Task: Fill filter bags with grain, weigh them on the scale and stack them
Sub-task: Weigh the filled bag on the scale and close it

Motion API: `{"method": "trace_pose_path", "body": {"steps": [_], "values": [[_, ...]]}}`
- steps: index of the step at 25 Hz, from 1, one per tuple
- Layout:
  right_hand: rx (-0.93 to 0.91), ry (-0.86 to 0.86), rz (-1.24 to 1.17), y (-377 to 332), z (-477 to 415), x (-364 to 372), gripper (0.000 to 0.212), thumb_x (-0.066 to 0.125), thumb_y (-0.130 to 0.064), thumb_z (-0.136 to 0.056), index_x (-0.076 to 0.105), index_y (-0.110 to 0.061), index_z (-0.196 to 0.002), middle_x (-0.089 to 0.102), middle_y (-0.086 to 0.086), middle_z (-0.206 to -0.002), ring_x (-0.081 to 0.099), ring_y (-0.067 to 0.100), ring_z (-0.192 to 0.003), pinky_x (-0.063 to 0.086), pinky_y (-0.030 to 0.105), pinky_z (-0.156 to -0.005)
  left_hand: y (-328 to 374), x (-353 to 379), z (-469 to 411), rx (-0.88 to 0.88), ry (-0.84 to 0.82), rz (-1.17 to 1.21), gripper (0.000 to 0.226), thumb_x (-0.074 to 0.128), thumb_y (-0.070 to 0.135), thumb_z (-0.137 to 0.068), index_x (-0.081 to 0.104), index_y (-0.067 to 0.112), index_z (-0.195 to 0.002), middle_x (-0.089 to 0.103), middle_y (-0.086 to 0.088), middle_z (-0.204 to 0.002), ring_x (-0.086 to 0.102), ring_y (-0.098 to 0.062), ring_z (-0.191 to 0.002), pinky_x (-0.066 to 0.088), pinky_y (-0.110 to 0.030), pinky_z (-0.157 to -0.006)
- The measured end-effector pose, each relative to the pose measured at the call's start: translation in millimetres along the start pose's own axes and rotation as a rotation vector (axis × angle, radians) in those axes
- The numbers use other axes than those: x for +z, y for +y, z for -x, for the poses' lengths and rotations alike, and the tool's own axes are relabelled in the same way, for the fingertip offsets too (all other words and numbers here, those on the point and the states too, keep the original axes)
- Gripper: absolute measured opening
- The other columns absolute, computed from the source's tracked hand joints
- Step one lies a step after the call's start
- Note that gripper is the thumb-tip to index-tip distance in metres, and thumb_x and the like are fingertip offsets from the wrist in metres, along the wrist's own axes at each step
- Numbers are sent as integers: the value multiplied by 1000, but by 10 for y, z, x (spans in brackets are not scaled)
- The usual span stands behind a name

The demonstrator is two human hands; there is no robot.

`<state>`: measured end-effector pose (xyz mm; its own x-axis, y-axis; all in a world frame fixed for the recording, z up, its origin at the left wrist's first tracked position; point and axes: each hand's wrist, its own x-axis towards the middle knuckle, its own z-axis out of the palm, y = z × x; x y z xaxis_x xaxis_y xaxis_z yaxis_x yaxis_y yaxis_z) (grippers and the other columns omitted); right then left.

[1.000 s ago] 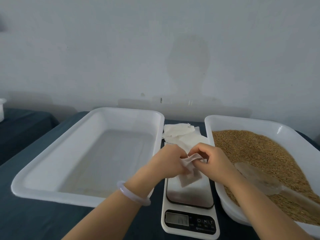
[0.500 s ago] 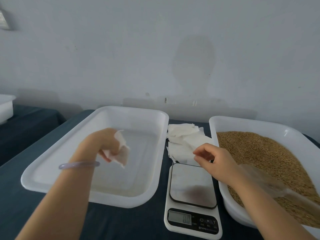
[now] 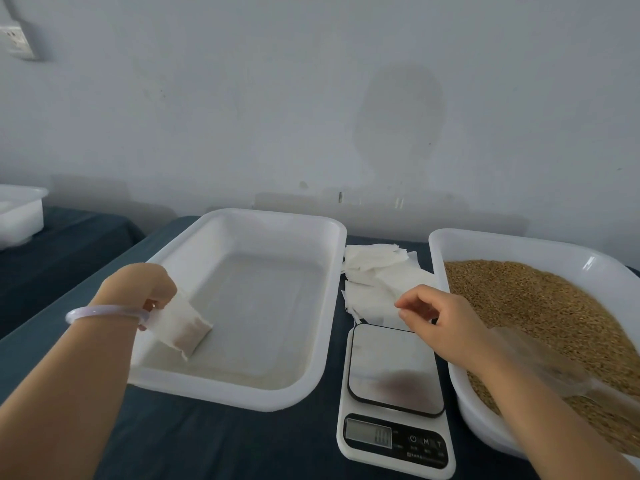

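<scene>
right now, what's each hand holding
Left hand: grips a filled filter bag over the white tray.
Right hand: loosely curled, holds nothing, by the empty filter bags.

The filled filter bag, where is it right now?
In the head view, lower left: the left hand pinches the filled filter bag over the near-left part of the white tray, left of the scale.
</scene>
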<state>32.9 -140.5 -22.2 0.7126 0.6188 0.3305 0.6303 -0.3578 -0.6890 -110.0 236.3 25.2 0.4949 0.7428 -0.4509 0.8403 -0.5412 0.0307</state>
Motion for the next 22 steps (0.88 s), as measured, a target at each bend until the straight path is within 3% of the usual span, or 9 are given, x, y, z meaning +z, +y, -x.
{"method": "trace_pose_path", "body": {"steps": [4, 6, 8, 10, 13, 16, 18, 20, 22], "values": [[7, -6, 18, 5, -8, 9, 27, 66, -12, -85, 62, -38, -79, 66, -19, -73, 60, -2, -69, 44, 7, -67, -46, -11, 7, -1, 37, -15, 27, 51, 5, -92, 57, -5, -116, 66, -19, -103, 63, -28, -86, 48, -30, -72], [-1, -4, 13, 0, -9, 9, 28, 66, -11, -85, 63, -37, -79, 66, -20, -73, 60, -2, -69, 44, 7, -67, -75, 12, -34, 8, 61, 86, 36, 57, 15, -93, 52, -7, -121, 63, -21, -103, 63, -32, -91, 48, -35, -80], [-4, -6, 9, -10, -7, 8, 28, 66, -10, -85, 63, -37, -79, 66, -22, -75, 61, -1, -70, 45, 8, -68, -100, 22, -73, 13, 84, 143, 44, 60, 22, -92, 48, -5, -124, 63, -21, -97, 61, -32, -81, 48, -37, -78], [0, -12, 16, -14, -5, 9, 28, 66, -11, -85, 62, -38, -78, 65, -23, -76, 61, -1, -69, 45, 8, -68, -89, -13, -88, 21, 127, 122, 40, 60, 26, -92, 52, -4, -118, 63, -16, -87, 60, -28, -74, 49, -35, -74], [22, -17, 28, -13, -20, 19, 27, 66, -12, -85, 62, -38, -78, 65, -21, -73, 59, -2, -68, 44, 7, -66, 96, -97, -50, 144, 271, -2, 31, 57, 32, -91, 61, 3, -85, 60, -5, -76, 61, -26, -77, 50, -37, -81], [64, -23, 88, -3, -59, 30, 21, 63, -16, -87, 62, -36, -82, 65, -19, -77, 58, -5, -71, 44, 7, -68, 571, -19, 199, 443, 383, 35, 22, 56, 35, -91, 62, 14, -95, 62, 0, -99, 57, -23, -100, 44, -33, -89], [99, -84, 270, -3, -118, 45, 13, 58, -23, -90, 63, -31, -98, 64, -16, -95, 56, -4, -85, 46, 15, -80, 946, 140, 451, 671, 361, 146, 14, 57, 32, -90, 63, 21, -95, 64, 4, -103, 57, -18, -100, 43, -27, -86], [142, -276, 578, 16, -225, 92, 31, 48, -29, -94, 55, -21, -123, 56, -3, -119, 48, 12, -111, 43, 28, -93, 1276, 334, 635, 822, 296, 186, 15, 55, 29, -90, 65, 20, -98, 66, 5, -104, 59, -17, -98, 45, -28, -87], [199, -479, 866, -5, -352, 172, 36, 41, -28, -95, 47, -15, -129, 48, 7, -127, 40, 25, -120, 37, 33, -91, 1539, 468, 698, 867, 247, 242, 19, 55, 29, -91, 65, 18, -102, 66, 4, -105, 59, -18, -100, 46, -31, -88]]}}
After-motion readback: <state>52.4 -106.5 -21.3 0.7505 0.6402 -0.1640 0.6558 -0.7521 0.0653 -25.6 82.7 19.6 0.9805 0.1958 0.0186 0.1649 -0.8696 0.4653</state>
